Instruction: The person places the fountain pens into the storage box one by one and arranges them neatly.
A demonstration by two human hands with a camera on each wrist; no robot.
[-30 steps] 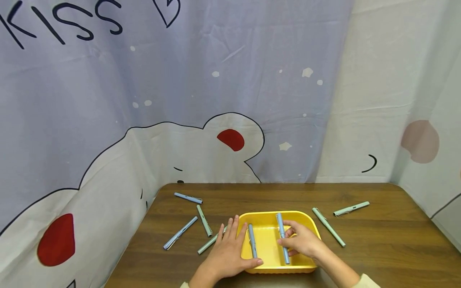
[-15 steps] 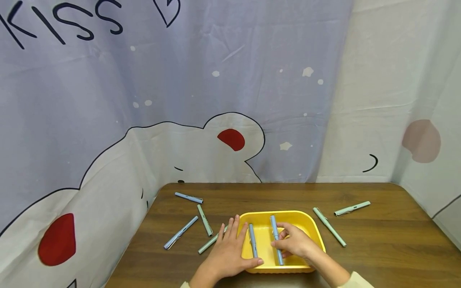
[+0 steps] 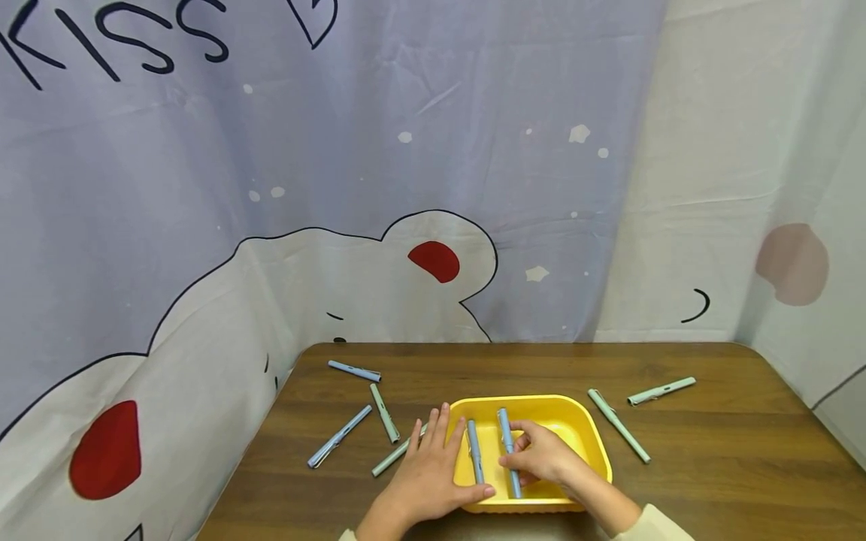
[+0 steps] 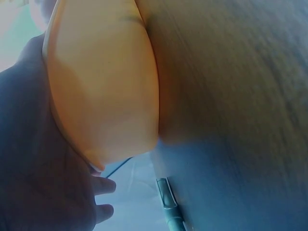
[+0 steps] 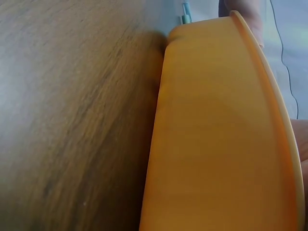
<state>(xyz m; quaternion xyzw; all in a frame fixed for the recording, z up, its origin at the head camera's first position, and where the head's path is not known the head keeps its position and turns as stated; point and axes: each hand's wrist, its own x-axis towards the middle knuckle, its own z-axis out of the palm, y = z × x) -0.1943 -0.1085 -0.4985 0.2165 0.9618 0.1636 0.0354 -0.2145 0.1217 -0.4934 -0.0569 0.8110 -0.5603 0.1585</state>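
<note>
A yellow plastic tray (image 3: 561, 409) stands near the front of the wooden table. My left hand (image 3: 428, 481) rests on its left rim, fingers straight and spread, thumb over the front left corner. Inside, beside that thumb, lies a blue pen (image 3: 476, 451). My right hand (image 3: 544, 454) reaches into the tray and pinches a second blue pen (image 3: 507, 432) between thumb and fingers, roughly parallel to the first. In the left wrist view the tray's outer wall (image 4: 106, 86) fills the middle, next to the dark left hand (image 4: 43, 144). The right wrist view shows mostly the tray wall (image 5: 216, 120).
Left of the tray lie two blue pens (image 3: 340, 437) (image 3: 355, 371) and a green pen (image 3: 384, 413). Another green pen (image 3: 399, 453) is partly under the left hand. Two green pens (image 3: 619, 426) (image 3: 661, 391) lie to the right. A printed curtain (image 3: 433, 150) hangs behind the table (image 3: 710, 466).
My right hand has moved left inside the tray, bringing its blue pen closer to the other blue pen. The left hand has stayed in place on the rim.
</note>
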